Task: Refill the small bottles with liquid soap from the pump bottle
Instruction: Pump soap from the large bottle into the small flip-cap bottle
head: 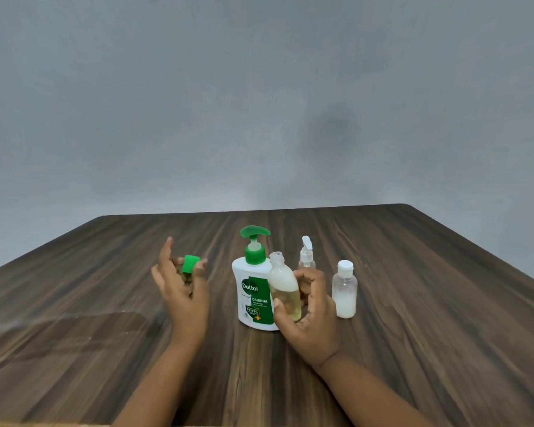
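Since the green cap (190, 264) is off and pinched in the fingertips of the left hand (182, 291), I read the step as: opening done, fill pending on the first small bottle. The cap is held up over the table (74, 303), left of everything else. Pump bottle (251, 292) stands upright mid-table, white body, green pump head; level not readable through the opaque wall. Just right of it and overlapping it, the right hand (310, 315) wraps thumb and fingers round the open bottle (282, 286): neck bare, yellowish liquid in the lower part, cloudy above; can't tell if its base sits on the table. Behind that hand is a spray bottle (306, 257), clear, sprayer on, contents not readable. Far right is a flip-top bottle (345, 291), lid closed, white liquid in the lower part only, untouched. Next move, my guess: park the cap, bring the bare neck under the nozzle, press the pump with the freed hand. The neck is narrow, so misalignment likely sends soap down the outside.
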`<action>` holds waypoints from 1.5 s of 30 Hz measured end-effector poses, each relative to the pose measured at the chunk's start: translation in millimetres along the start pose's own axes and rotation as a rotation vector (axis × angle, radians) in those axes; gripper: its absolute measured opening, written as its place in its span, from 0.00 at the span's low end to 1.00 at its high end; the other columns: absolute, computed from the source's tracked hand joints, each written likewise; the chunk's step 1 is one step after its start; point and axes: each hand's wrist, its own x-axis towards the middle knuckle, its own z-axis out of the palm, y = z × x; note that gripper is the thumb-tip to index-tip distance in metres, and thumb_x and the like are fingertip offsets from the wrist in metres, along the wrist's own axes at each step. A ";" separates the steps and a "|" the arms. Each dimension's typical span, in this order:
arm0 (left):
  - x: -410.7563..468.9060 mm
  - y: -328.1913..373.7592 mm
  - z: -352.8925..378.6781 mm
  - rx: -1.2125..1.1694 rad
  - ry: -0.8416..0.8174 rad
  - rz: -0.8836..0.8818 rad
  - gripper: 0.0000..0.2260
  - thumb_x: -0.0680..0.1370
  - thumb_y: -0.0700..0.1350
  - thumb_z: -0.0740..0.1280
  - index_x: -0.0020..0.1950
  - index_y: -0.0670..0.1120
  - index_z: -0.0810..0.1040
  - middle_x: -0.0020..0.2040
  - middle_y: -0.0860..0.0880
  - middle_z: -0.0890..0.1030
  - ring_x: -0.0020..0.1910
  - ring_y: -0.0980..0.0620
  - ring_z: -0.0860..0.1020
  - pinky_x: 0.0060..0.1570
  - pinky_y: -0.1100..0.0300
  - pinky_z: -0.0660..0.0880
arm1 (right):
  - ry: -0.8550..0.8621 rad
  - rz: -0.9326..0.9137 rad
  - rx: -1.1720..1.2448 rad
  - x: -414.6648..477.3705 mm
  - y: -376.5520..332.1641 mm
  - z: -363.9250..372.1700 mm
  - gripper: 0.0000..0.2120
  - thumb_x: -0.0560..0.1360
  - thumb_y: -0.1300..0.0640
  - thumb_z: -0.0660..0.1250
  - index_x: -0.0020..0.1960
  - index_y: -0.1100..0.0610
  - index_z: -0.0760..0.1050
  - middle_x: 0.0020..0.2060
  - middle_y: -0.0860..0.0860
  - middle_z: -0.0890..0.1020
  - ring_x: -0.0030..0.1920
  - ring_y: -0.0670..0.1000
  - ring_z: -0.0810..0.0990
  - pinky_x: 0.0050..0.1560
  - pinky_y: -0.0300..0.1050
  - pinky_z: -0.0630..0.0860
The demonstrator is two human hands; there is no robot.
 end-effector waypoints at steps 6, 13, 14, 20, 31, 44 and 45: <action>-31.0 72.0 4.0 -0.192 -0.170 0.226 0.09 0.77 0.43 0.65 0.57 0.48 0.76 0.54 0.50 0.71 0.52 0.49 0.78 0.49 0.67 0.74 | 0.009 -0.035 0.001 0.4 -5.4 -1.6 0.20 0.67 0.52 0.68 0.55 0.48 0.64 0.45 0.41 0.78 0.44 0.41 0.80 0.39 0.34 0.77; -48.4 76.7 26.9 -0.175 -0.164 0.184 0.13 0.71 0.41 0.73 0.52 0.54 0.78 0.50 0.52 0.80 0.49 0.55 0.80 0.47 0.65 0.77 | 0.016 -0.035 0.008 0.5 -7.2 -5.0 0.21 0.68 0.52 0.67 0.57 0.50 0.63 0.47 0.40 0.76 0.47 0.40 0.79 0.41 0.29 0.75; -47.7 77.0 28.9 -0.197 -0.156 0.150 0.13 0.70 0.40 0.73 0.51 0.54 0.78 0.49 0.52 0.81 0.49 0.54 0.80 0.47 0.64 0.77 | 0.025 -0.038 0.017 0.9 -6.8 -5.0 0.20 0.68 0.52 0.67 0.57 0.50 0.63 0.47 0.40 0.76 0.46 0.40 0.79 0.41 0.29 0.75; -37.2 74.9 28.6 -0.323 -0.199 0.020 0.11 0.68 0.47 0.75 0.49 0.54 0.81 0.47 0.50 0.83 0.47 0.48 0.82 0.47 0.52 0.79 | 0.025 -0.067 0.058 0.9 -5.1 -4.3 0.20 0.68 0.54 0.66 0.57 0.47 0.63 0.47 0.41 0.77 0.44 0.42 0.79 0.39 0.34 0.76; -44.1 77.3 30.0 -0.326 -0.417 -0.011 0.11 0.75 0.37 0.67 0.54 0.49 0.79 0.50 0.52 0.82 0.51 0.51 0.80 0.47 0.63 0.76 | 0.027 -0.112 0.146 1.7 -9.9 -5.6 0.19 0.73 0.54 0.62 0.62 0.43 0.64 0.55 0.33 0.73 0.51 0.41 0.77 0.49 0.32 0.74; -50.2 89.1 36.5 -0.423 -0.367 -0.133 0.20 0.74 0.36 0.68 0.64 0.50 0.71 0.49 0.50 0.78 0.41 0.51 0.83 0.41 0.65 0.77 | 0.075 -0.086 0.203 1.1 -8.1 -5.0 0.21 0.75 0.53 0.59 0.64 0.35 0.62 0.56 0.36 0.74 0.54 0.46 0.77 0.53 0.37 0.73; -50.7 87.0 35.5 -0.429 -0.369 -0.122 0.20 0.76 0.36 0.66 0.65 0.50 0.70 0.50 0.48 0.78 0.43 0.51 0.83 0.43 0.64 0.77 | 0.075 -0.087 0.200 0.9 -7.7 -5.0 0.21 0.75 0.53 0.59 0.64 0.35 0.62 0.56 0.36 0.74 0.54 0.45 0.77 0.53 0.37 0.73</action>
